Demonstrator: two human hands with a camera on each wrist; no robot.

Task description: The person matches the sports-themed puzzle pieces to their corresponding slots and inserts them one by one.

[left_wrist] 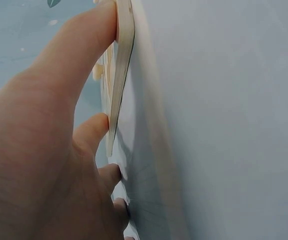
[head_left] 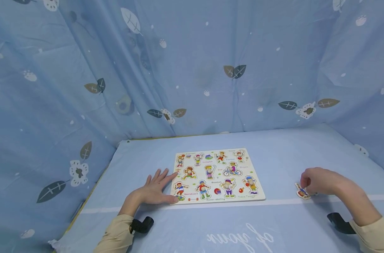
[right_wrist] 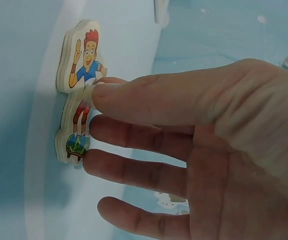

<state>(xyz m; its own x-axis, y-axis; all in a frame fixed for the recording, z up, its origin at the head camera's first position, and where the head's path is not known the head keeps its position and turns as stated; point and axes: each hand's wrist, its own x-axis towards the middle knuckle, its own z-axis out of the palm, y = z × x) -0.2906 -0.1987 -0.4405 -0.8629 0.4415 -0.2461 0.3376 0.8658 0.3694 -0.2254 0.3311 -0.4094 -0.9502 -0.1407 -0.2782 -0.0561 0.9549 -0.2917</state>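
Observation:
A wooden knob puzzle board (head_left: 215,202) with pictures of children doing sports lies flat on the table. My left hand (head_left: 154,188) rests at its left side, fingers spread. In the left wrist view, the thumb (left_wrist: 78,45) touches the edge of the board (left_wrist: 124,55), and other fingers reach along the tabletop. Well to the right of the board, my right hand (head_left: 321,181) pinches a puzzle piece (right_wrist: 86,60) by its knob between thumb and index finger. The piece shows a red-haired skateboarder in a blue shirt; the remaining fingers extend beside it.
A pale blue cloth (head_left: 141,151) covers the table, with a white stripe and lettering (head_left: 241,239) near the front. Patterned blue curtains (head_left: 195,70) hang behind and at both sides. Black wrist straps (head_left: 142,225) are on both forearms.

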